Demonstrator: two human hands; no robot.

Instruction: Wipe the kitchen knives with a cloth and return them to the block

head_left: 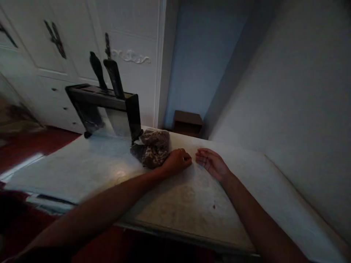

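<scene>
My left hand rests low over the white tabletop, thumb and forefinger brought together in a pinch. If anything is between those fingertips, it is too small to make out. Facing it across a small gap, my right hand has its fingers loosely curved and slightly apart, palm turned inward, with nothing visible in it. A crumpled brown patterned cloth lies just left of my left hand. Behind the cloth stands a black knife holder with clear panels and dark handles sticking up from its top.
White cabinets with dark handles line the back left. A small brown open box sits beyond the table's far edge. The pale wall rises on the right. Red flooring shows at left. A tiny dark speck lies on the tabletop.
</scene>
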